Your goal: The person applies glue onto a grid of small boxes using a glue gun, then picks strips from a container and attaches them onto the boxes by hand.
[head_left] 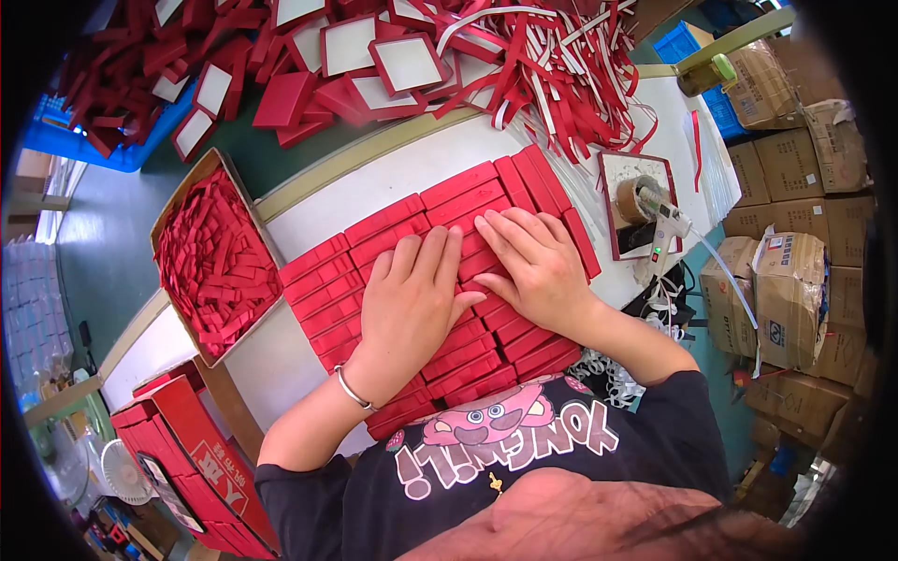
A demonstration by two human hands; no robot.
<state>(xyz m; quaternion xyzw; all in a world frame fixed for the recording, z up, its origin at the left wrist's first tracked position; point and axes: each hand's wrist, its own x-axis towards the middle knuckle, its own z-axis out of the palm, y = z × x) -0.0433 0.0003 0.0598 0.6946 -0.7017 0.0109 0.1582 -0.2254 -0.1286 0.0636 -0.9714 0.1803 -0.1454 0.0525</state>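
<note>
Packed rows of small red boxes (383,218) cover the white worktable in front of my body. My left hand (412,304) lies flat on the middle rows, fingers stretched toward the far side. A metal bangle (353,387) circles that wrist. To its right, my right hand (536,266) rests on the boxes with its fingers extended and thumb pointing toward my left hand. Neither hand grips anything that I can see. The boxes directly beneath both palms are hidden. Bow-like strips show on several boxes at the left.
A carton (267,229) of red ribbon pieces stands left. Red box parts with white insides (348,47) and loose ribbons (552,70) heap at the back. A glue gun (666,222) rests by a tray (608,201) at right. Cardboard cartons (790,309) stack beyond.
</note>
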